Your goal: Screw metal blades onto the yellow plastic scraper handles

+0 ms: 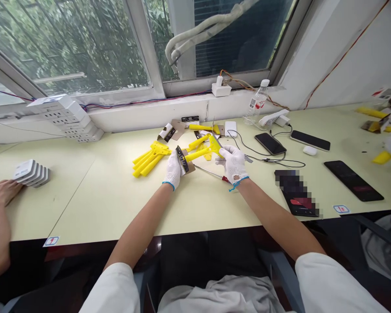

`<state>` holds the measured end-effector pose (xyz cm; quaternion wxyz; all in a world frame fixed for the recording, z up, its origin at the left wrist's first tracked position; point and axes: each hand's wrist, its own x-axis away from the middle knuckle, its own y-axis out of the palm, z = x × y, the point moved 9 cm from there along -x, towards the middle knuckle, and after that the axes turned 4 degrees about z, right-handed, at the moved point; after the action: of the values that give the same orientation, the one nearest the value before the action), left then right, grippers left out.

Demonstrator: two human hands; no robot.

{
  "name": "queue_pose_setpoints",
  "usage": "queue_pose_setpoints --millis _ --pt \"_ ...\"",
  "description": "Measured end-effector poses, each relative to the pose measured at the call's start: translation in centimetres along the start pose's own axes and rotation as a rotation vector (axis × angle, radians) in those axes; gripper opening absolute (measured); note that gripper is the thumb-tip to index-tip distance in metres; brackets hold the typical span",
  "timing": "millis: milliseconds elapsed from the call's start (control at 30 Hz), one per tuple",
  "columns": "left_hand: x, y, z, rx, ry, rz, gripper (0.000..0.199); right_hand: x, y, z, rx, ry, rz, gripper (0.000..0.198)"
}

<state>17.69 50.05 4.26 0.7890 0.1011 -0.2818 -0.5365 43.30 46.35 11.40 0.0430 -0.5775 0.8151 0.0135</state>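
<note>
In a white knit glove, my left hand (172,168) is closed on a black-printed cardboard card (182,161). My right hand (233,162), gloved too, grips a yellow scraper (198,154) by its wide head. The scraper's handle points left, and its end meets the card; whether it passes through the card I cannot tell. Left of my hands lies a pile of yellow scraper handles (152,157). A screwdriver (208,171) with a thin metal shaft lies under my right hand. Behind my hands, another yellow scraper (204,128) rests among loose cards (178,129).
Several phones lie to the right, one a black phone (270,143), with a white power bank (230,128) and cables. A plastic bottle (258,102) stands by the wall. White boxes (68,117) are stacked at the left. Other people's hands (6,191) show at both sides.
</note>
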Motion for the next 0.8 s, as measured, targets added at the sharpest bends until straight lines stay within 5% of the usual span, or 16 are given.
queue_pose_setpoints --millis 167,400,800 --pt "0.9 0.8 -0.1 -0.106 -0.001 -0.057 0.042 -0.5 -1.0 -0.4 0.028 -0.052 0.046 0.036" --pt "2.9 3.4 0.8 0.031 0.052 -0.371 0.035 -1.6 -2.5 -0.9 0.092 -0.108 0.061 0.036" --pt "2.7 3.2 0.9 0.186 0.005 -0.328 0.045 -0.6 -2.0 -1.1 0.124 -0.153 0.087 0.035"
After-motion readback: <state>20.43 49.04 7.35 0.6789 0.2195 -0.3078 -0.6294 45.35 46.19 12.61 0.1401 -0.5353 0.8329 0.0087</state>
